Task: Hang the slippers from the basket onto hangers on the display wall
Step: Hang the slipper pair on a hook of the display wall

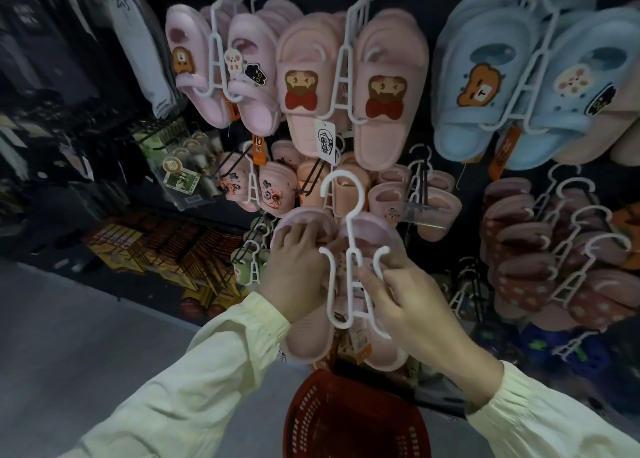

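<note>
One red basket (356, 419) is seen nearest, below both sleeves. Two pink slippers (304, 340) are held above it, with a white hanger (349, 249) laid across their front. The left slipper is gripped by the left hand (298, 267), and the hanger's right arm is pinched by the right hand (408, 301). Behind, a bow-print pair (388, 87) and a blue pair (485, 87) are hung on the display wall (433, 14).

A left hand (294, 270) grips one of two soft pink slippers (304, 340), which sit just behind a white plastic hanger (348, 229) in the middle. The right hand (405, 301) pinches the hanger's right hook. A red plastic basket with little holes (349, 419) is near and low, and big blue slippers (485, 87) hang far right on the dark wall.
</note>
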A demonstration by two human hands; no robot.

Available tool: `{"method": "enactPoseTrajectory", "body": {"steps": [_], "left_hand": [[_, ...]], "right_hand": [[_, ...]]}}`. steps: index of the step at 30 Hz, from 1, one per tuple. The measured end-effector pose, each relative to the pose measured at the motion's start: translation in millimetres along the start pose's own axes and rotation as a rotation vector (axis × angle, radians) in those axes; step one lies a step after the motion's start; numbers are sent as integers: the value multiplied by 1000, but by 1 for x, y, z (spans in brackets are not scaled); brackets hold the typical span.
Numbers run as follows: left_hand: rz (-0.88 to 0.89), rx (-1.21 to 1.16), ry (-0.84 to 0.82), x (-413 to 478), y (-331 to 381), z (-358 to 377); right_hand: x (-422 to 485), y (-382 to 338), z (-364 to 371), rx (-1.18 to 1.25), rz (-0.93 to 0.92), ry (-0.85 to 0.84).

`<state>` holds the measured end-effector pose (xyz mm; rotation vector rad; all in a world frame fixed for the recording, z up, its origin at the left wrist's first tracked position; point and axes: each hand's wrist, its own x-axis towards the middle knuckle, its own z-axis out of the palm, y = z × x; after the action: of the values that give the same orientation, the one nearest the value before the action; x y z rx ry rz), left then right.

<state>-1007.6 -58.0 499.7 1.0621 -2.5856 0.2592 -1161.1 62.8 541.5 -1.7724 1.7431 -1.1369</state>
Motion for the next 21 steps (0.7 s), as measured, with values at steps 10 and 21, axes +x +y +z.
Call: {"method": "enactPoseTrajectory", "body": {"steps": [10, 21], "left_hand": [[13, -49, 121, -12, 0, -15], [0, 66, 31, -23, -5, -31]], "right_hand": [[6, 3, -2, -280, -204, -40], [3, 0, -9, -550, -441, -127]]}}
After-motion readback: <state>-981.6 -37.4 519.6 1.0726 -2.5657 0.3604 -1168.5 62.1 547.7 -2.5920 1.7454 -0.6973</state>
